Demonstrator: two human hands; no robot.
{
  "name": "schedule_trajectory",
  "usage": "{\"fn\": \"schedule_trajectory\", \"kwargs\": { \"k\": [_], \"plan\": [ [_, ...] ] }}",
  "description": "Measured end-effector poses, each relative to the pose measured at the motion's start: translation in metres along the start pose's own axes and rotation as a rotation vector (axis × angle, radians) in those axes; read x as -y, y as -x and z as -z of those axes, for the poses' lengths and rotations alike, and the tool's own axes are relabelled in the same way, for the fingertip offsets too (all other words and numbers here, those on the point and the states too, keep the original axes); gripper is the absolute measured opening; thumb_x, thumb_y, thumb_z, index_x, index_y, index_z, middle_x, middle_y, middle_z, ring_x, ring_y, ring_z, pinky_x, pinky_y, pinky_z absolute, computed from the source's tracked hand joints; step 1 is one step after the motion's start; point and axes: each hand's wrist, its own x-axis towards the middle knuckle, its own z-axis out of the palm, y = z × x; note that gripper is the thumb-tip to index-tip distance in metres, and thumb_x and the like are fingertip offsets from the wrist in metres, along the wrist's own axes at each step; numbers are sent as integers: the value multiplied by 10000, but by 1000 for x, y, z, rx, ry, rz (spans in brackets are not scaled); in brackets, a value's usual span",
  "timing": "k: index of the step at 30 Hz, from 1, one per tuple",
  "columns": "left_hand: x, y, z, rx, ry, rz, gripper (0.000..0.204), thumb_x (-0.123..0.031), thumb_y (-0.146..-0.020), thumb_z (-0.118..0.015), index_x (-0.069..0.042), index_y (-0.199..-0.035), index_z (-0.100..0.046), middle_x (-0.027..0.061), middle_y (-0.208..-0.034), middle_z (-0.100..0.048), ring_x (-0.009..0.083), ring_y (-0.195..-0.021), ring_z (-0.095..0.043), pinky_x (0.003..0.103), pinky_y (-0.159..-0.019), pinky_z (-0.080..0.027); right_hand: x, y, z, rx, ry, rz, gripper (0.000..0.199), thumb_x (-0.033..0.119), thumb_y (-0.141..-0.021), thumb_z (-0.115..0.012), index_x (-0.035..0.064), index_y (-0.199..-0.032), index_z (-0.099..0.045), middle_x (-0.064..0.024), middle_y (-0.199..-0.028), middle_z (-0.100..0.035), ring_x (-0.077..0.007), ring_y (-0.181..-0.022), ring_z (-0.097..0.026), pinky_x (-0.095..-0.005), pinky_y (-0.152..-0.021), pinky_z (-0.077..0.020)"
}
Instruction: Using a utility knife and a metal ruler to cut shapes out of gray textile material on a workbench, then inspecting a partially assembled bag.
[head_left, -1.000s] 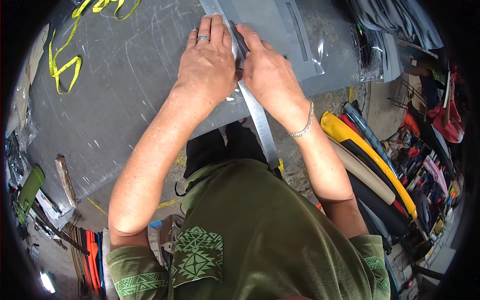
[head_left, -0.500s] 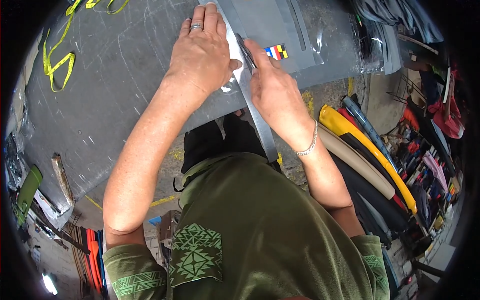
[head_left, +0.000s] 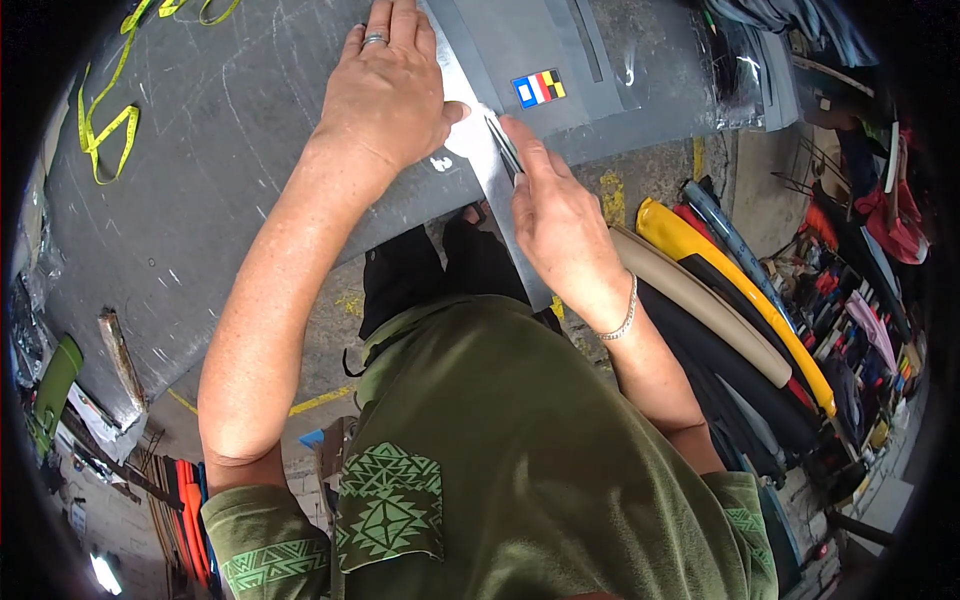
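Note:
My left hand [head_left: 385, 85], with a ring on one finger, presses flat on a long metal straightedge [head_left: 487, 165] that lies across the grey work table [head_left: 210, 170]. My right hand [head_left: 560, 215], a bracelet at its wrist, grips a thin dark cutting tool [head_left: 503, 145] whose tip runs along the right edge of the straightedge. Beside the tool lies a sheet of grey material [head_left: 530, 40] with a small coloured label [head_left: 538, 88].
A yellow tape measure [head_left: 105, 125] lies looped at the table's far left. Rolls of material [head_left: 720, 290] in yellow, tan and black lean at the right, with cluttered goods behind. Clear plastic bags [head_left: 745, 60] sit at the table's far right.
Both hands have slid toward me along the straightedge, the right hand drawing the tool down its edge. The coloured label on the grey sheet has come into view.

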Motion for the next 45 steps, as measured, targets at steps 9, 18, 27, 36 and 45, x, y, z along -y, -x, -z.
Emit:
{"fn": "schedule_trajectory", "kwargs": {
  "k": [9,18,27,36,45],
  "plan": [
    [1,-1,-7,-36,-2,-4,913,-456,-915,-657,187,-1480,-338,338,-1592,-316,415,-1525,-277,453,-1262,-235,-10,7,1,11,-27,17,545,57,-1007,-531,89,-1531,-387,-268,-1358,-590,-471,-1103,-647,-511,-941,-528],
    [5,-4,-22,-128,0,-52,938,-473,-904,-661,222,-1451,-349,368,-1570,-324,444,-1515,-280,451,-1266,-230,-120,11,77,-340,-185,-176,507,-42,-793,-642,-21,-1287,-532,-98,-1127,-512,-167,-938,-569,-267,-792,-523],
    [41,-33,-106,-926,637,-629,945,-504,-899,-657,234,-1423,-386,380,-1540,-364,454,-1498,-303,439,-1267,-228,-106,-13,127,-601,-384,-51,377,165,-878,-841,-23,-1168,-687,-63,-1005,-743,-95,-931,-698,-237,-770,-568],
    [31,-21,-77,-466,292,-330,969,-524,-899,-659,236,-1429,-374,382,-1539,-362,457,-1499,-297,433,-1269,-223,-52,-118,96,-5,-2079,127,424,516,-1042,-554,175,-1294,-541,1,-868,-547,-114,-769,-545,-262,-693,-487],
    [6,-27,-52,-602,231,-349,949,-518,-922,-640,223,-1445,-360,377,-1532,-377,453,-1499,-300,450,-1272,-215,3,-163,-4,70,-1359,20,491,562,-1079,-373,109,-950,-512,-4,-651,-468,-103,-414,-393,-262,-378,-306]
  ]
}}
